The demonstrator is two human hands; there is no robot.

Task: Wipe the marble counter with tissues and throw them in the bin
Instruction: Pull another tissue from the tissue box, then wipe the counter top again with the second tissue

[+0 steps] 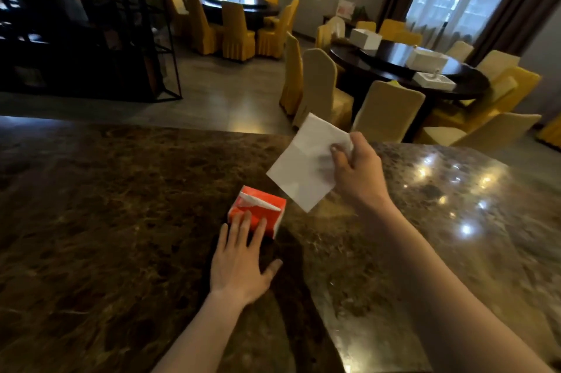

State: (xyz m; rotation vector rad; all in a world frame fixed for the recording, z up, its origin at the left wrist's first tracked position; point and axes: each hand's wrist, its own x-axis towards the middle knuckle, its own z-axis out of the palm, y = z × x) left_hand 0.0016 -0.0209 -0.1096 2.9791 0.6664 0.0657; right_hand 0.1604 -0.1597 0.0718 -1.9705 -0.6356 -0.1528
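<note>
A dark marble counter [121,220] fills the lower view. At its centre sits a red tissue box [258,210], a tissue poking from its top. The left hand [239,269], at six o'clock from the box, lies flat and open, fingertips touching it. At two o'clock, the raised right hand [356,172] pinches a white tissue [303,166] above the counter.

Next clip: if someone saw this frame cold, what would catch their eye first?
Probably the white tissue, held up in the right hand above the dark marble counter, near its far edge. Next, the bright red tissue pack on the counter at centre, with the left hand resting flat against its near side. Behind, yellow-covered chairs ring dark round tables.
</note>
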